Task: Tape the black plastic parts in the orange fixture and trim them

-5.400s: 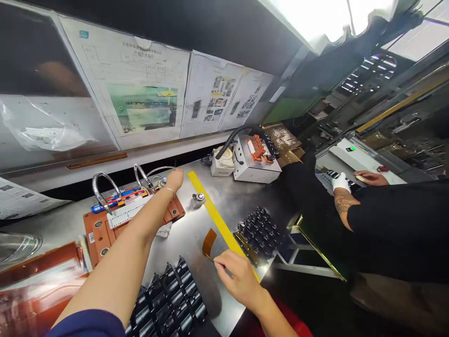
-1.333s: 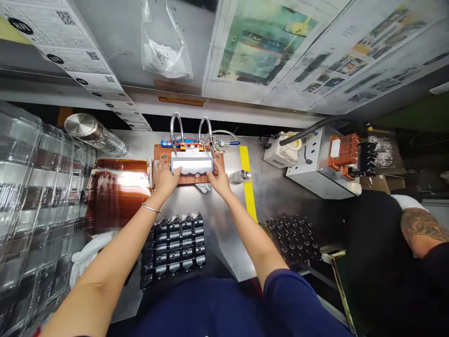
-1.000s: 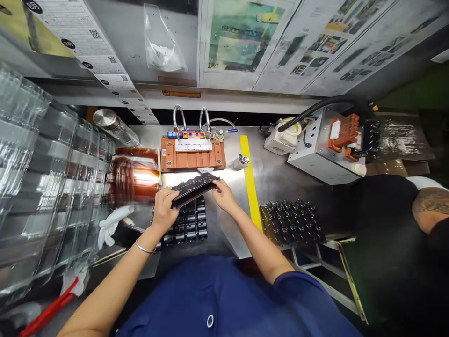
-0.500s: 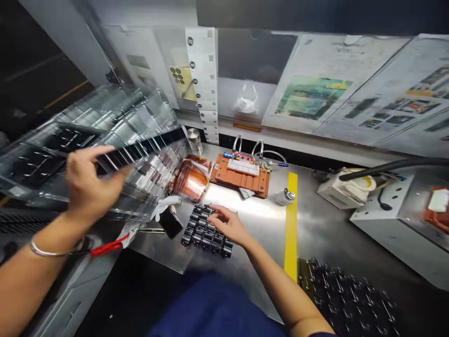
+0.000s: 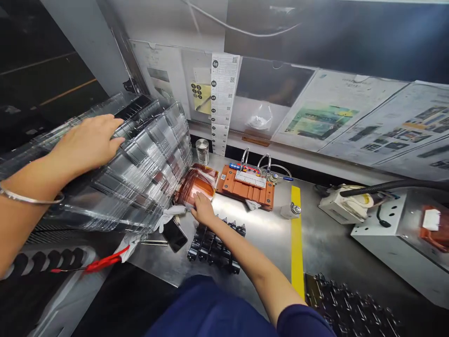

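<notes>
My left hand [image 5: 87, 142], fingers stretched and thumb apart, lies over a tall stack of clear plastic trays [image 5: 140, 159]. Just beyond its fingertips a black ribbed strip [image 5: 135, 108] sits on the top tray. My right hand [image 5: 204, 210] reaches to the near edge of an orange-brown bundle [image 5: 196, 185] with clear plastic over it. Its fingers look extended and hold nothing I can see. Beneath my right forearm, rows of black moulded parts [image 5: 213, 248] lie on the metal bench, partly hidden by the arm.
An orange-brown fixture [image 5: 247, 187] with metal clamps stands at the back, beside a glass jar [image 5: 202, 152]. A small canister [image 5: 292, 210] is near the yellow tape [image 5: 297, 243]. A phone [image 5: 174, 235] and red-handled tool [image 5: 107, 260] lie left. More black parts [image 5: 351, 304] sit right.
My left hand has let go of the black strip, which now rests on the tray stack. My right hand has moved from the black parts to the orange-brown bundle. The view has shifted.
</notes>
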### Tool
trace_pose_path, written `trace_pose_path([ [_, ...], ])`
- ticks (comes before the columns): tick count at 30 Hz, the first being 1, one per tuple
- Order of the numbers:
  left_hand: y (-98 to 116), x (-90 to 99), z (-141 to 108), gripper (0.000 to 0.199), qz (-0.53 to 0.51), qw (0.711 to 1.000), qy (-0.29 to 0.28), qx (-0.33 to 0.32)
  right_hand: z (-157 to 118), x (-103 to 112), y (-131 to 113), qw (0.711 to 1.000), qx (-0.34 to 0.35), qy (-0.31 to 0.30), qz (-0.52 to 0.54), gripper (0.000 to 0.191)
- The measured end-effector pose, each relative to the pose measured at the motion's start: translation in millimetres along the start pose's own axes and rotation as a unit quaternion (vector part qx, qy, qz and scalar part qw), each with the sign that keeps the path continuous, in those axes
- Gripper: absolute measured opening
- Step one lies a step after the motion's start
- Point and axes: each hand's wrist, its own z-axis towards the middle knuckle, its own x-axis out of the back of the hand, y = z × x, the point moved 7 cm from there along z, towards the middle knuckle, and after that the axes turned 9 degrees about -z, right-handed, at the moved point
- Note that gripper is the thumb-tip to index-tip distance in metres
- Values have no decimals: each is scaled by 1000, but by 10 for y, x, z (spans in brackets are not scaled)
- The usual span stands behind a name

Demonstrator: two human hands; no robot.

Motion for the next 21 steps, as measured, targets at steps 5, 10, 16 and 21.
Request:
trace_pose_path([
  [5,1009,-421,-1286,28,-296,940,4,-169,341,-460,48,994,-16,-72,-75,66],
  [10,520,-2268,-1920,21,-490,801,-160,303,310,-541,13,993,15,-87,-75,45],
  [16,588,-3022,-2047,33,-661,502,-150,536,210,-311,131,996,30,-63,-61,42],
  [21,680,-3142,-1816,42,-710,495,-108,489,119,-151,76,996,65,-54,16,49],
])
